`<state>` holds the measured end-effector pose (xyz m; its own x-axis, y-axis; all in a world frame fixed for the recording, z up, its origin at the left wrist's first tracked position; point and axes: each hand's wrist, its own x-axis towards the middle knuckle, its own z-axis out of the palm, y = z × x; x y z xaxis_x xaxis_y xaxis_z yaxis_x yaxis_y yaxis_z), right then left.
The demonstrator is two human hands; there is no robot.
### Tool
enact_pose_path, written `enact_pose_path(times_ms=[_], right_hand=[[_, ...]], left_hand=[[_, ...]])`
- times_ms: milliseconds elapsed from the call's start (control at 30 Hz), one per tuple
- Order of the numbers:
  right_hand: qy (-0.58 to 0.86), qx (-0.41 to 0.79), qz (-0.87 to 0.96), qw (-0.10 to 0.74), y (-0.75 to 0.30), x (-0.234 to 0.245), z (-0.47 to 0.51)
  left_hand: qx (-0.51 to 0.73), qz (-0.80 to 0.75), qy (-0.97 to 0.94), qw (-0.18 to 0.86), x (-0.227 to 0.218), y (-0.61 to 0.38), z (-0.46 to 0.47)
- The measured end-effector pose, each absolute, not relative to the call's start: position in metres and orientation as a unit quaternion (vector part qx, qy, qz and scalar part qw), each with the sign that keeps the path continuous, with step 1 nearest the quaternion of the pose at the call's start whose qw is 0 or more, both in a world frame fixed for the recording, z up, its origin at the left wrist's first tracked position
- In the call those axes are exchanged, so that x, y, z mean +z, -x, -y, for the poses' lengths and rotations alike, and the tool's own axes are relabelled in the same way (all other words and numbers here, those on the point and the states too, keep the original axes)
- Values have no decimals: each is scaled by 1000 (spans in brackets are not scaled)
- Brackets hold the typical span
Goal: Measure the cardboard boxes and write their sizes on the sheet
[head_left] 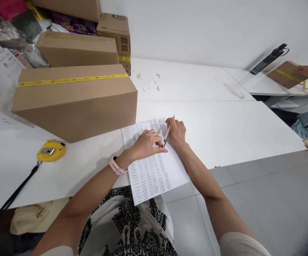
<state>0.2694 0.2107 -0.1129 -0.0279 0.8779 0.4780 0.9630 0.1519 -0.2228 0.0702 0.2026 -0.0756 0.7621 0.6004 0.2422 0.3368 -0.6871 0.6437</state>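
The right hand (176, 132) is closed in a loose curl around a slim white-and-dark pen (167, 132), its fingers bent and its back turned up, beside the right edge of a white paper sheet printed with columns of small text (176, 172). The pen slants from the curled fingers toward the left hand (148, 144), which is partly open over the sheet, thumb stretched out and fingers loosely bent; whether it touches the pen's near end I cannot tell. The sheet lies beneath the left hand on the white counter (223, 128), its near edge hanging over the rim. The left forearm slants in from the lower left, a pale pink wristband (116, 166) around its wrist; the right forearm angles in from the lower right. Beyond and left of the left hand stands a large brown cardboard box with yellow tape (79, 106).
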Motion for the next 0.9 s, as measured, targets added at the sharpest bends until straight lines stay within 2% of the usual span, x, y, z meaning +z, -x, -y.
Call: enact_pose_path(times_ms=[400,633,733,833,900], right_hand=[[635,-42,738,224,-263,-109,-207],[604,-42,778,169,-286,-114,-212],[610,-48,772,171,-293,-116,-211],[606,-35,772,187,-295,-117,-211],[605,-18,768,208,-296,-119,-212]], left_hand=[[182,-276,-905,267,-83,-79,-194],[238,-326,-880,252,-37,-42,-178],[319,-406,-834,193,-25,10,-153],[372,-557,-741,50,-38,81,-127],[361,-636,-680,-49,-55,129,-114]])
